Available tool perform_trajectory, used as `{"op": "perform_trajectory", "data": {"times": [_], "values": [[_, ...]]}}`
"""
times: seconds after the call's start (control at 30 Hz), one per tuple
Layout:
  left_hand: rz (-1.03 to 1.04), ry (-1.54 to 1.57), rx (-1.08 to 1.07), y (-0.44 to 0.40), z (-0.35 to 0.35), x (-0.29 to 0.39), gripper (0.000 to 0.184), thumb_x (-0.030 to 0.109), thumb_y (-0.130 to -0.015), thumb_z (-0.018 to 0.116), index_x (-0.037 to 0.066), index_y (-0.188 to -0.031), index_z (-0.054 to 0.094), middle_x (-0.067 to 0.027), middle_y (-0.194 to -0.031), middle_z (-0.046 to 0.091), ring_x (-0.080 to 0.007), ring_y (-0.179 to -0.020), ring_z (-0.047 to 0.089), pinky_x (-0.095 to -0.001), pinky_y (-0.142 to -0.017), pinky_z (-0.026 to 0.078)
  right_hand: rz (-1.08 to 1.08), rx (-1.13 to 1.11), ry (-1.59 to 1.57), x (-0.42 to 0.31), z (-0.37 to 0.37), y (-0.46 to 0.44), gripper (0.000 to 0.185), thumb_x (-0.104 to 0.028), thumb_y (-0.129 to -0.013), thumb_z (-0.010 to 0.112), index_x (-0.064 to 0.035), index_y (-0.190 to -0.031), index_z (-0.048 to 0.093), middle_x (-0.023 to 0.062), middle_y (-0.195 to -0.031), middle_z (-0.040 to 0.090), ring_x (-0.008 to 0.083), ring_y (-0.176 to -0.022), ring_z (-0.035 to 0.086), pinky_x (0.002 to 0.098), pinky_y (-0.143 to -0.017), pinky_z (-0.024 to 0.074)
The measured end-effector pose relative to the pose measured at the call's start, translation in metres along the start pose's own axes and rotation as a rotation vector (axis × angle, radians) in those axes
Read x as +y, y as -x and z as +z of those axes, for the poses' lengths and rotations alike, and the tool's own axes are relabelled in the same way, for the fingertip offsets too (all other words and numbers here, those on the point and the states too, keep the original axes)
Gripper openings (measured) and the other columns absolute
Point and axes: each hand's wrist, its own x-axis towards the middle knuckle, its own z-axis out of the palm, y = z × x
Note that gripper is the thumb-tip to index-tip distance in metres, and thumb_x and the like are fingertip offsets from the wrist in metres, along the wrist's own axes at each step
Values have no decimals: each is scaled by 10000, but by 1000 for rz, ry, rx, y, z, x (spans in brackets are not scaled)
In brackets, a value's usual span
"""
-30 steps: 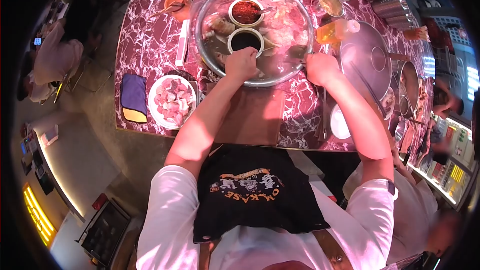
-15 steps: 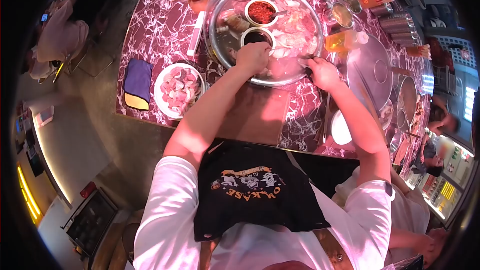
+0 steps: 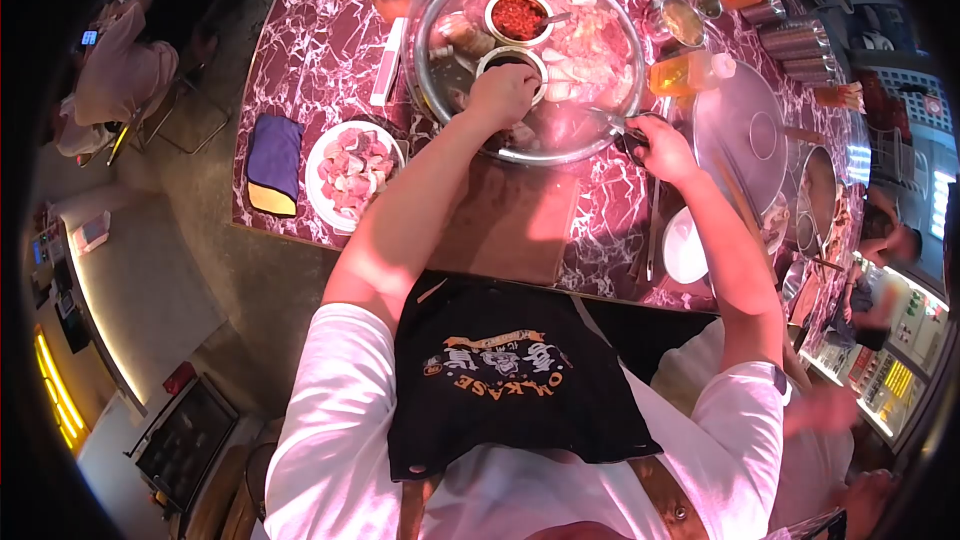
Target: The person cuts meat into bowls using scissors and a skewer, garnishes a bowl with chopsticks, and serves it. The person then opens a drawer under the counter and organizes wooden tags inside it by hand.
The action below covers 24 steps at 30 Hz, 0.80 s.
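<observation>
L hand [image 3: 503, 96], curled over lower sauce bowl [image 3: 543, 70] (can't tell grip), might spill it if bumped by metal tool [image 3: 612, 120] clenched in R hand [image 3: 662, 147] nearby.

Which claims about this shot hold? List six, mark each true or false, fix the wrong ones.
1. The left hand is at the nearer bowl. True.
2. The right hand is empty. False: it holds a metal tool.
3. The bowl of red food stands outside the round tray. False: it stands inside.
4. The plate of cut pieces is left of the tray. True.
5. The cloth beside the plate is all red. False: it is purple and yellow.
6. The bottle right of the tray contains yellowish liquid. True.
</observation>
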Motion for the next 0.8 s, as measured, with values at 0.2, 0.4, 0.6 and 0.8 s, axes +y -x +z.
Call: {"op": "perform_trajectory", "data": {"times": [0.2,0.4,0.6,0.8], "values": [[3,-2,8,-8,-6,1,282,281,-918,521,109,-987,733,-152,-1024,708,-366,-957,659,-471,-840,517,49,-32,-46,-8,-13,-5,475,-20,-784,706,-83,-1244,606,149,-1197,659,343,-1116,633,418,-957,504],[-23,18,37,-11,-5,-1,287,280,-912,538,109,-1003,751,-146,-1033,715,-347,-981,667,-452,-868,516,42,-8,-40,-5,-24,-6,458,4,-778,705,-93,-1216,616,140,-1122,685,328,-1069,658,411,-914,512],[-53,79,29,1,7,-4,278,284,-916,565,101,-1013,751,-153,-1041,718,-327,-984,678,-428,-859,524,60,-31,9,-11,-38,3,448,-21,-778,706,-96,-1210,616,139,-1120,689,338,-1066,654,428,-911,514],[-58,78,65,33,28,5,273,270,-923,566,69,-1001,734,-161,-933,722,-355,-904,691,-440,-789,532,90,-33,108,-19,-42,28,457,-48,-752,718,-84,-1193,607,155,-1116,680,349,-1063,649,434,-899,515]]}}
